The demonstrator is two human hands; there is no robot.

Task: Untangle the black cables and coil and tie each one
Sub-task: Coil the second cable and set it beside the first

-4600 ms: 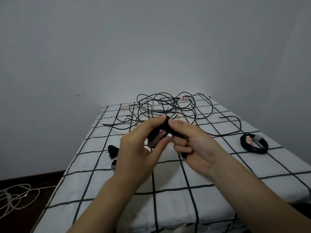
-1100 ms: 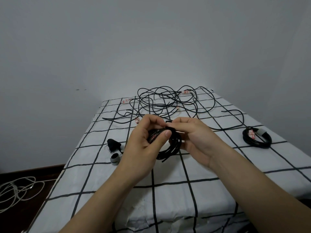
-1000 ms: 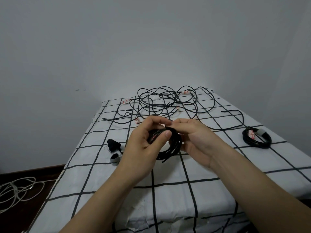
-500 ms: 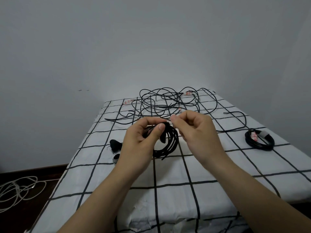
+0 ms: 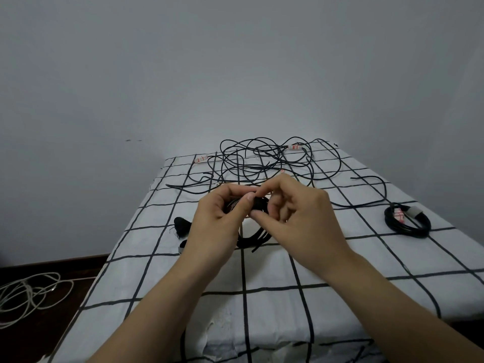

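Just below the middle of the frame, 2 bare hands meet over a coiled cable point(image 5: 258, 235), held in the air just above a white cloth with a black grid point(image 5: 262, 271). The left hand point(image 5: 217, 221) grips the coil with its fingers curled over the top and its thumb laid across the front. The right hand point(image 5: 301, 221) pinches the top of the same coil between thumb and forefinger, its other fingers bent behind. Exactly what sits between those fingertips cannot be told. Only the coil's lower arc shows, hanging under the 2 hands with 1 short end sticking out.

Higher in the frame, at the cloth's far end, a tangle of black cables point(image 5: 262, 163) lies in loose overlapping loops, with small white-and-red tags among them. At the right edge of the cloth, well apart from the hands, 1 tied coil point(image 5: 407, 221) lies flat, bound with a pale band.

Left of the left hand, a small black object point(image 5: 182, 226) rests on the cloth. In the lower left corner, a white cord point(image 5: 28, 294) lies in loops on the dark floor.
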